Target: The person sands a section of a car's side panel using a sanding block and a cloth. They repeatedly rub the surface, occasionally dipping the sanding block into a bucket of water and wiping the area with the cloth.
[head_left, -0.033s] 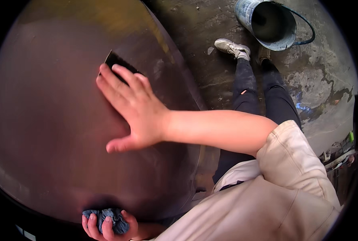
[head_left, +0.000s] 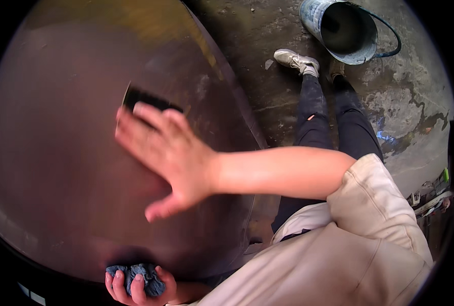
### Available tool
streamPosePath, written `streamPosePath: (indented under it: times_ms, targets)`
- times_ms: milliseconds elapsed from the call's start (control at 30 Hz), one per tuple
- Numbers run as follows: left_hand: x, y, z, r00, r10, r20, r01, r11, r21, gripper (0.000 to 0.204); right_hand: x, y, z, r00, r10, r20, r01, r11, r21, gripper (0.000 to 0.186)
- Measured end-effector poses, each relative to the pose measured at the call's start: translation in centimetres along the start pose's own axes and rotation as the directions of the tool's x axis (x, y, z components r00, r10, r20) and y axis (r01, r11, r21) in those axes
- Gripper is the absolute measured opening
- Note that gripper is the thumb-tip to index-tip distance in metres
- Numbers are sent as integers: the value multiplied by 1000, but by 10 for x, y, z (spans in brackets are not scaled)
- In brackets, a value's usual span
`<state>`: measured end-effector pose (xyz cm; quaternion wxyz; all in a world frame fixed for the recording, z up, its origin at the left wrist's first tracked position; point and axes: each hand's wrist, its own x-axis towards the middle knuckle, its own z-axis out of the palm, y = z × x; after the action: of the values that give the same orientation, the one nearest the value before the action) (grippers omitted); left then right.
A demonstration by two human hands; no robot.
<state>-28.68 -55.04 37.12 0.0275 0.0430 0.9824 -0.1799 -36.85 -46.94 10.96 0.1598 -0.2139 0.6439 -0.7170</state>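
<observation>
My right hand (head_left: 173, 158) lies flat, palm down, on a broad, curved, brownish-purple panel (head_left: 58, 153). Under its fingers is a dark, straight-edged sheet that looks like sandpaper (head_left: 153, 99); part of it shows past the fingertips, the rest is hidden beneath the hand. The thumb is spread away from the fingers, and the hand is slightly blurred. At the lower edge, my left hand (head_left: 148, 296) is turned palm up by the panel's near rim, its fingers curled around a crumpled blue-grey cloth (head_left: 143, 278).
A yellowish patch (head_left: 150, 20) marks the panel's far end. On the stained concrete floor (head_left: 415, 102), a blue-grey bucket (head_left: 313, 20) with a handle lies tilted, its mouth facing right. My legs and light shoes (head_left: 295, 60) are beside the panel. Assorted items (head_left: 431, 204) lie at the right edge.
My right hand and the sandpaper have slid down the picture across the panel. My left hand with the cloth has barely moved.
</observation>
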Motion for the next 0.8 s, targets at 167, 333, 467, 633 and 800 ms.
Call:
streamPosePath:
  times_ms: [167,333,467,633,800]
  targets:
    - [1,3,-4,1000,-8,-3,8,1000,-17,35,-18,-3,14,952,-298,72,297,955,25,100]
    - [1,2,2,1000,1,-6,-1,1000,-11,34,6,12,8,989,-81,-123,65,990,-124,101]
    - [18,10,5,1000,-30,-7,29,998,-63,39,-65,-35,19,965,-254,70,255,967,2,92]
    - [16,7,6,1000,-17,-3,17,997,-75,39,-46,-10,24,955,-293,33,294,955,-30,85]
    - [13,5,3,999,-23,-27,21,997,-72,39,-31,44,21,997,-24,69,21,998,52,104]
